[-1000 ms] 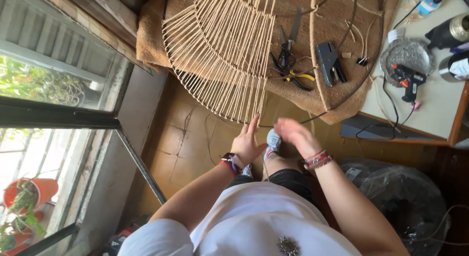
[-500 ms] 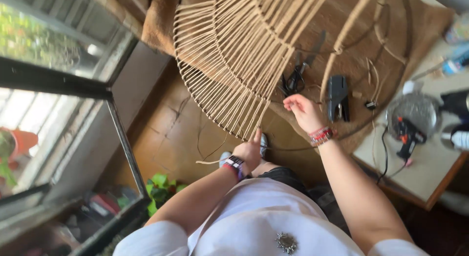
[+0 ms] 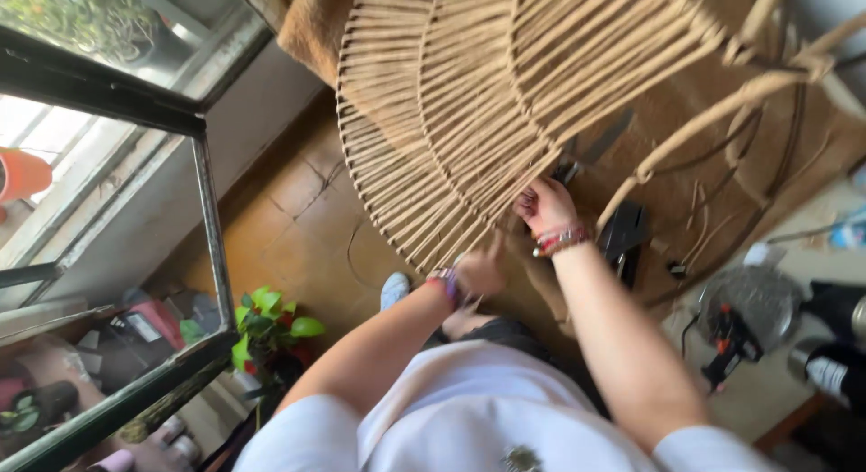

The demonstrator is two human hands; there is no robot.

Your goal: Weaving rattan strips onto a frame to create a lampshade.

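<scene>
Holding both hands at the lower rim of the woven rattan fan panel (image 3: 469,120), which fills the upper middle of the frame and narrows toward me at centre.

Right hand (image 3: 541,206): just right of centre, curled closed against the lower right edge of the panel. Fingers wrapped around what looks like the ends of a few strands; motion blur hides exactly which ones. Beaded bracelets (image 3: 559,240) at the wrist.

Left hand (image 3: 480,272): below and slightly left of the right, at the panel's lowest tip. Fingers bent, pressed up against the strand ends. Cannot tell whether it grips anything or only steadies the rim. Watch (image 3: 444,281) on the wrist.

Key relation: the strands run long-axis from upper right down to lower left-centre, converging at my hands. The panel lies above and away from both hands. Right hand is nearer the bundled edge, left hand nearer the tip. A thick rattan frame rod (image 3: 704,120) slants off to the right, apart from both hands.

Surroundings: black stapler-like tool (image 3: 622,236) just right of the right wrist; glue gun (image 3: 731,341) on the table (image 3: 767,391) at lower right; potted green plant (image 3: 266,323) on the floor at lower left, beside the dark window frame (image 3: 203,210).
</scene>
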